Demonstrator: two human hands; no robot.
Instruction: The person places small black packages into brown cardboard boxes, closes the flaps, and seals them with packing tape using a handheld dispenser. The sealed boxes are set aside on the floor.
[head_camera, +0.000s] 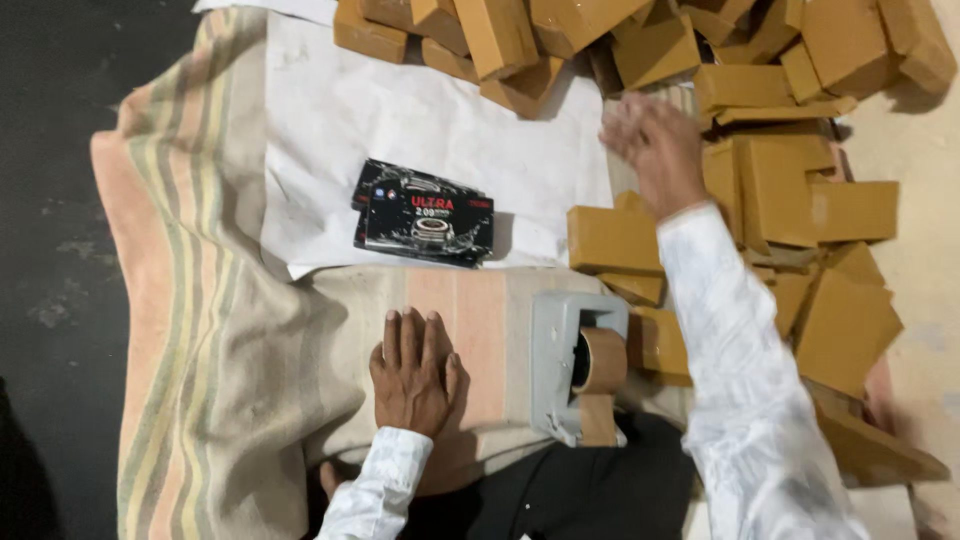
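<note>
Left hand (415, 375) flat on striped cloth (230, 340); black packets (425, 215) beyond.

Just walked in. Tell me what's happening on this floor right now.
A person sits on a striped cloth spread on the floor. The left hand rests flat and empty on the cloth, beside a grey tape dispenser loaded with brown tape. The right hand, blurred, is stretched toward a heap of brown wrapped boxes and holds nothing I can make out. A small stack of black printed packets lies on a white sheet ahead.
</note>
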